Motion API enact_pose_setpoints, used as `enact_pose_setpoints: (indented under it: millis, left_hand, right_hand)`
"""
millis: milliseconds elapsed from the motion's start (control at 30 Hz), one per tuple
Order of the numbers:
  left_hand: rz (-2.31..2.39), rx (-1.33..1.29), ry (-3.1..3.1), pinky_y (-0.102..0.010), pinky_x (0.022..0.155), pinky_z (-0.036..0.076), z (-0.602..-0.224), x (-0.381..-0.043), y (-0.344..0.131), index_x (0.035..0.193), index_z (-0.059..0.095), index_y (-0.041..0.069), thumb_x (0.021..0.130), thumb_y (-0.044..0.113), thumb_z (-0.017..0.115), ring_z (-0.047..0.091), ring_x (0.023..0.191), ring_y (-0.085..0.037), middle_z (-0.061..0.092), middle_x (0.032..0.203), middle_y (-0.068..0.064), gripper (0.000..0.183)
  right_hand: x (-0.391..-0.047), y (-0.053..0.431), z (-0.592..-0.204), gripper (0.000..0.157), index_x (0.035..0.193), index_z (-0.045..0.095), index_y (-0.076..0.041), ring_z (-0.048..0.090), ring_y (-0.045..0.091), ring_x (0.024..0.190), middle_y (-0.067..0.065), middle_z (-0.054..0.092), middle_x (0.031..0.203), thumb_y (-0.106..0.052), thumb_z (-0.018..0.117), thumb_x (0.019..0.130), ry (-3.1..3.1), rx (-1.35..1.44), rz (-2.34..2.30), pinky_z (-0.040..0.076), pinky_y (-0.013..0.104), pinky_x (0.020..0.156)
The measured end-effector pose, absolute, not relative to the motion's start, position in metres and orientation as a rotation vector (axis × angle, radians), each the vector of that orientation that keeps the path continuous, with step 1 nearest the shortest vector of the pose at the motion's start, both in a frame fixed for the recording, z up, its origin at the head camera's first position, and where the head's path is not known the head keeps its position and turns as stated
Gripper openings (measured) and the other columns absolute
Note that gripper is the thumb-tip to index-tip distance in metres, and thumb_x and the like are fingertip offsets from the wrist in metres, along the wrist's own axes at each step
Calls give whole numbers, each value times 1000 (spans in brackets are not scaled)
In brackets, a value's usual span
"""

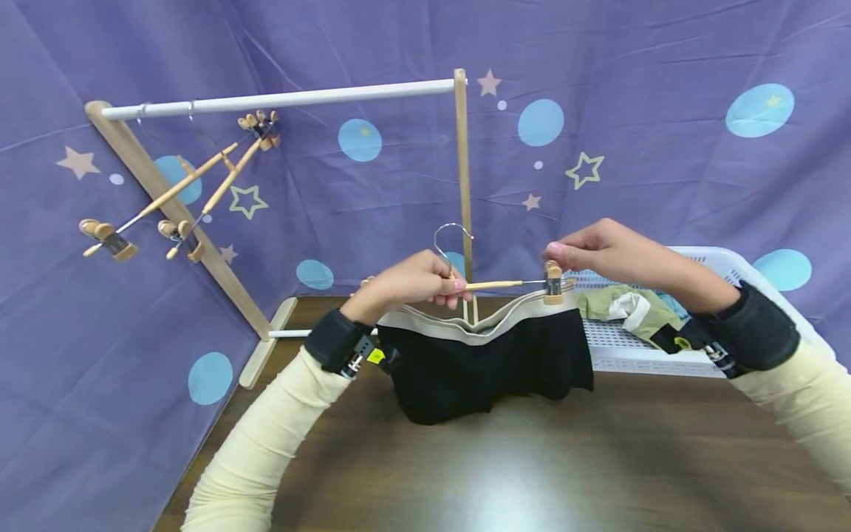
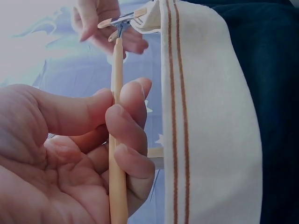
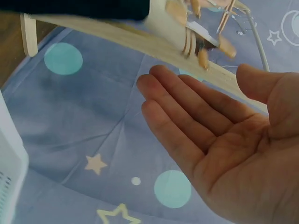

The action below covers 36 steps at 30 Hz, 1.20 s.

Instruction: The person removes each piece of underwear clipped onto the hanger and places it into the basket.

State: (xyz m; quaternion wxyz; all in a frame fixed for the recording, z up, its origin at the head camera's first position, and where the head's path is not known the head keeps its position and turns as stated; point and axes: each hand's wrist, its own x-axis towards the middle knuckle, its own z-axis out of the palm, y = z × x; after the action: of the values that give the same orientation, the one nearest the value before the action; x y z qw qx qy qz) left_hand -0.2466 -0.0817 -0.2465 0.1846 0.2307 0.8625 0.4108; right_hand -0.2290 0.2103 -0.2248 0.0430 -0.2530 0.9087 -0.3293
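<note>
My left hand (image 1: 420, 279) grips the wooden bar of a clip hanger (image 1: 495, 285), fingers curled round it in the left wrist view. A black garment (image 1: 479, 369) hangs below the bar by its white waistband (image 2: 212, 116), which has two brown stripes. The wooden clip (image 1: 553, 284) at the right end sits over the waistband. My right hand (image 1: 612, 253) is beside that clip; in the right wrist view its fingers (image 3: 182, 112) are extended and apart from the clip. My left hand and wrist mostly hide the hanger's left end.
A wooden rack with a white rod (image 1: 299, 97) stands at the left, with two bare clip hangers (image 1: 193, 177) on it. At the right is a white basket (image 1: 721, 258) holding crumpled clothes (image 1: 614, 304). A purple patterned cloth (image 1: 399, 44) hangs behind the brown table (image 1: 532, 458).
</note>
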Motion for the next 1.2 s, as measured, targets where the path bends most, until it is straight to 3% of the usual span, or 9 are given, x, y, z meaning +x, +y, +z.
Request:
enact_pose_setpoints:
  millis: [200,433,600,733,867,1100,1200]
  left_hand:
    - [1187,681,2430,-14,51,40,-261,-252,-78,83,72,-10,97,7,57,49,56,-7,71,77,-4,26]
    - [1284,694,2388,-17,51,44,-279,-261,-84,91,72,-11,95,5,60,55,57,-9,66,66,-1,20]
    - [1308,677,2399,-16,49,43,-291,-266,-87,89,73,-11,94,7,62,56,55,-7,68,65,0,21]
    - [1305,692,2426,-18,50,45,-300,-269,-88,86,73,-11,93,7,64,56,54,-6,71,66,-6,22]
    - [1299,745,2470,-17,49,47,-308,-272,-87,85,73,-12,92,8,65,57,52,-5,74,70,-15,23]
    - [1367,663,2454,-17,51,50,-320,-276,-86,83,73,-12,92,7,65,58,55,-7,64,60,1,22]
    - [1365,647,2473,-16,51,50,-322,-275,-87,81,73,-10,92,7,65,58,56,-8,62,59,1,22]
  right_hand:
    - [-225,210,-249,35,115,73,-8,65,21,100,13,75,109,-34,59,96,2805,-695,-1103,55,49,90]
    - [-225,202,-272,43,113,73,-3,57,18,92,15,75,102,-39,65,91,2792,-502,-1298,49,34,78]
    - [-230,201,-288,50,121,66,4,60,24,106,21,72,112,-38,61,94,2705,-457,-1411,54,42,86]
    - [-235,200,-301,49,121,65,6,61,19,105,0,78,97,-35,61,95,2678,-473,-1444,55,35,82]
    - [-237,199,-308,44,117,67,6,57,6,94,-18,72,86,-31,63,94,2719,-478,-1486,49,23,77]
    - [-240,193,-316,34,107,73,5,60,-4,88,-13,76,76,-24,66,92,2819,-523,-1528,47,11,72]
    - [-242,191,-319,31,104,73,7,60,-5,86,-18,73,74,-22,66,92,2827,-568,-1537,48,9,72]
